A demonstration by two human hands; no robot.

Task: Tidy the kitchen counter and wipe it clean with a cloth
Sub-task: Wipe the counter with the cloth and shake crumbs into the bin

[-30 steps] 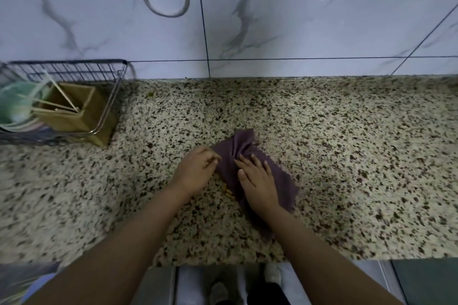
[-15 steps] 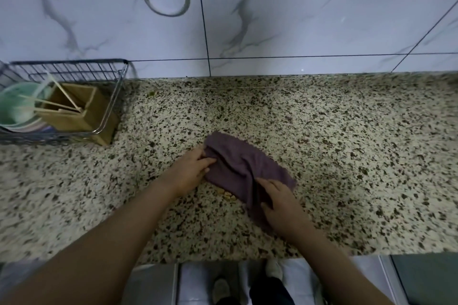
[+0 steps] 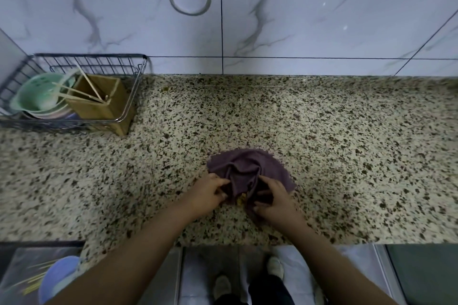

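Cloth (image 3: 250, 168) (purple) bunched on the counter (image 3: 322, 143) — left hand (image 3: 207, 193) and right hand (image 3: 273, 199) both gripping it.

1 purple cloth (image 3: 250, 168), 2 hands, 1 wire rack (image 3: 119, 116), 1 wooden holder (image 3: 104, 104), 1 green bowl (image 3: 37, 96).

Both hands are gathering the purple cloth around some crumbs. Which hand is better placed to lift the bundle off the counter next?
Probably the right hand: its curled fingers grip the near, bunched part of the purple cloth beside the yellowish crumbs. The left hand only pinches the left edge.
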